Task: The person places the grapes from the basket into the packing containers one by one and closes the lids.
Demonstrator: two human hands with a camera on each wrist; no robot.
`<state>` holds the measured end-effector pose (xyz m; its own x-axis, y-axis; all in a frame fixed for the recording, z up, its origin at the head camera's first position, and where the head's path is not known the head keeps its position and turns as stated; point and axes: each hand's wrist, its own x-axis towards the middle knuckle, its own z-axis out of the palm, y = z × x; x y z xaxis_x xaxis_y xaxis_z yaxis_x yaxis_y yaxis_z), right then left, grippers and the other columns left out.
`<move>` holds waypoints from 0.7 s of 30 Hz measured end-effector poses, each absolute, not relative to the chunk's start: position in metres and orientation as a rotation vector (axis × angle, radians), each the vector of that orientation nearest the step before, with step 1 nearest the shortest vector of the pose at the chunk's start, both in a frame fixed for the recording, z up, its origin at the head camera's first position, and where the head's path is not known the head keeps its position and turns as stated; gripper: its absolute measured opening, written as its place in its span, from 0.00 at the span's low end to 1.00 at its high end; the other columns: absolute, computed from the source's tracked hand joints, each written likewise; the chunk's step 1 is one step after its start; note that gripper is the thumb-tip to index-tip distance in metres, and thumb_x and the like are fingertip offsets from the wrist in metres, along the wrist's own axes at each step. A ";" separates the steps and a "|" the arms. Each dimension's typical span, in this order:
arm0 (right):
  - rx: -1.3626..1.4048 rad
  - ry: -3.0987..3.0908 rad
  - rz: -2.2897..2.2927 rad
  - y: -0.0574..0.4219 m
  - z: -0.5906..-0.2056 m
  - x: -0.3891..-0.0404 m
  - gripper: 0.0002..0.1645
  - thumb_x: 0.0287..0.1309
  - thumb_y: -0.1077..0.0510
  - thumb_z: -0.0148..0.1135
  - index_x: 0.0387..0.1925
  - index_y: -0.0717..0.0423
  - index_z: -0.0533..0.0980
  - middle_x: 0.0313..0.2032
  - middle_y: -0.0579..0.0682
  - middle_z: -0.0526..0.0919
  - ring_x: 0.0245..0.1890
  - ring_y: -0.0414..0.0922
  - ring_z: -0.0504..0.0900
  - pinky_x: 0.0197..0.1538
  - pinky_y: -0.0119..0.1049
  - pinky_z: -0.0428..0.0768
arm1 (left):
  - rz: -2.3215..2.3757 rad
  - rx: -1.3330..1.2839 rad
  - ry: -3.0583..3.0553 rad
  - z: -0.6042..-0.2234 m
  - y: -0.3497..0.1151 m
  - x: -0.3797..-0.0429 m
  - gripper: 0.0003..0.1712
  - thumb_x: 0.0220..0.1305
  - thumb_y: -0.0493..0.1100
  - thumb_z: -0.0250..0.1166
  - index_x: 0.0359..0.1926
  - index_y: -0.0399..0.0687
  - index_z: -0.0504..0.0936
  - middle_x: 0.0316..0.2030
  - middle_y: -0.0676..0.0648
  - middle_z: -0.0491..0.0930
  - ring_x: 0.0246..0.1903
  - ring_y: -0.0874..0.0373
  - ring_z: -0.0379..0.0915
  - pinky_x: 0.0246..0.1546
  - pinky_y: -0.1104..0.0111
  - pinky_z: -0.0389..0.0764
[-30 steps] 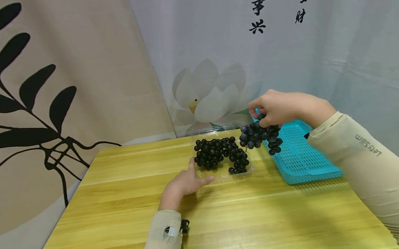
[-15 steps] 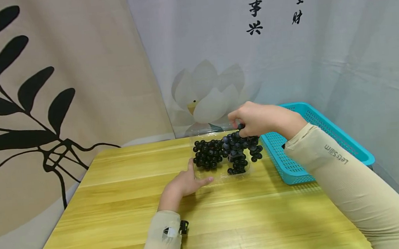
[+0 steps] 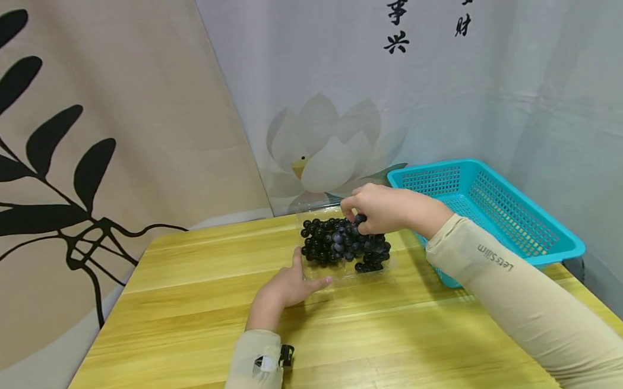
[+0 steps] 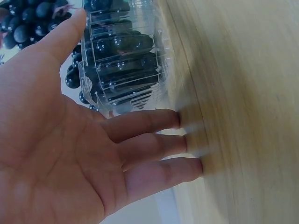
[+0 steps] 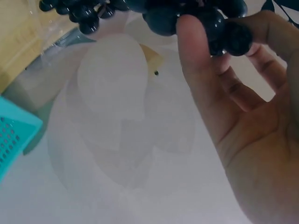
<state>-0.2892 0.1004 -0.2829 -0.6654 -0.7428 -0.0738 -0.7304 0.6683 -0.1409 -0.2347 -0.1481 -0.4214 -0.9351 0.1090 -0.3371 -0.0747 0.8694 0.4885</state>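
My right hand (image 3: 384, 208) pinches a bunch of dark grapes (image 3: 346, 244) by its top, low over a clear plastic container (image 3: 343, 276). In the right wrist view the thumb (image 5: 194, 46) and fingers press on grapes (image 5: 161, 21) from both sides. More black grapes (image 3: 317, 242) lie inside the container, partly covered by the held bunch. My left hand (image 3: 285, 288) is at the container's near left corner, its fingers extended. Seen from the left wrist, three fingertips (image 4: 191, 169) meet the table and the thumb reaches along the clear container wall (image 4: 124, 60).
A blue perforated basket (image 3: 527, 217) stands on the right of the wooden table (image 3: 191, 333), behind my right forearm. A printed curtain (image 3: 330, 56) hangs right behind the table's back edge. Black straps sit on the sleeves.
My right hand has carried the bunch of grapes left and down, from beside the basket to over the container. The left hand has stayed at the container's corner.
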 end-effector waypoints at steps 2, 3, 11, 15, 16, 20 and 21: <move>-1.233 2.742 -0.161 0.099 -0.289 -0.290 0.07 0.65 0.64 0.66 0.41 0.50 0.78 0.34 0.49 0.74 0.29 0.43 0.68 0.34 0.37 0.68 | 0.718 0.025 2.684 -0.422 -0.148 -0.235 0.72 0.66 0.81 0.60 0.87 0.51 0.27 0.68 0.29 0.78 0.65 0.33 0.79 0.67 0.39 0.78; -1.239 2.735 -0.171 0.098 -0.292 -0.291 0.07 0.65 0.64 0.66 0.41 0.49 0.78 0.34 0.49 0.73 0.29 0.43 0.67 0.34 0.37 0.67 | 0.718 0.025 2.683 -0.422 -0.148 -0.235 0.72 0.66 0.81 0.60 0.87 0.52 0.27 0.68 0.29 0.78 0.65 0.34 0.79 0.67 0.40 0.78; -1.276 2.688 -0.292 0.093 -0.313 -0.296 0.11 0.63 0.66 0.66 0.37 0.48 0.75 0.34 0.48 0.74 0.32 0.43 0.68 0.37 0.37 0.68 | 0.685 0.022 2.692 -0.423 -0.147 -0.237 0.72 0.66 0.81 0.60 0.87 0.50 0.27 0.70 0.27 0.75 0.66 0.34 0.78 0.67 0.41 0.78; -1.228 2.672 -0.361 0.091 -0.319 -0.296 0.10 0.64 0.66 0.65 0.37 0.47 0.75 0.34 0.47 0.73 0.32 0.43 0.68 0.38 0.38 0.70 | 0.677 0.018 2.695 -0.423 -0.147 -0.237 0.72 0.66 0.81 0.60 0.87 0.50 0.29 0.70 0.27 0.75 0.64 0.34 0.80 0.66 0.42 0.80; -1.217 2.672 -0.378 0.090 -0.321 -0.297 0.10 0.64 0.66 0.65 0.37 0.47 0.75 0.33 0.47 0.73 0.31 0.43 0.68 0.38 0.39 0.70 | 0.676 0.015 2.695 -0.423 -0.147 -0.237 0.72 0.66 0.81 0.60 0.87 0.50 0.29 0.70 0.27 0.75 0.63 0.35 0.80 0.65 0.42 0.80; -1.203 2.670 -0.468 0.091 -0.329 -0.300 0.10 0.65 0.66 0.63 0.37 0.47 0.75 0.30 0.48 0.70 0.27 0.42 0.69 0.38 0.39 0.72 | 0.685 0.014 2.690 -0.423 -0.148 -0.237 0.72 0.66 0.80 0.61 0.87 0.50 0.29 0.69 0.28 0.76 0.62 0.36 0.82 0.63 0.42 0.81; -1.204 2.668 -0.496 0.091 -0.332 -0.301 0.10 0.66 0.66 0.63 0.37 0.47 0.75 0.30 0.48 0.70 0.26 0.41 0.69 0.38 0.39 0.73 | 0.688 0.013 2.690 -0.423 -0.148 -0.237 0.72 0.65 0.81 0.61 0.87 0.51 0.29 0.69 0.28 0.76 0.62 0.36 0.82 0.63 0.42 0.81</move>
<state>-0.3010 0.0913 -0.3318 -0.6588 -0.7521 -0.0201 -0.6946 0.6182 -0.3679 -0.2371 -0.1478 -0.4232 -0.9341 0.0975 -0.3435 -0.0793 0.8813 0.4659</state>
